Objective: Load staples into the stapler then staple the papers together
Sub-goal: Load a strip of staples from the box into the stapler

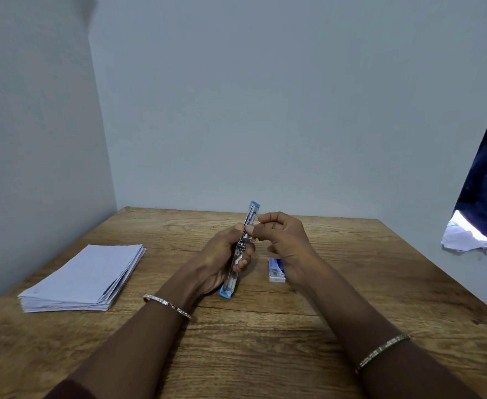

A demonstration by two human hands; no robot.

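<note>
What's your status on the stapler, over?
Left hand grips opened stapler. Right hand pinches its middle. Papers stacked left, staple box right, nothing blocking.

Papers left of stapler

Wooden table carries papers — and staple box.

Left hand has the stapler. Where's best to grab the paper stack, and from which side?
Take the paper stack along its right edge, near the front corner, coming in from the right. It lies flat on the table, so a top-down grip finds no purchase, but the sheets are fanned along that edge, which should let fingers slip under with the thumb on top.
</note>
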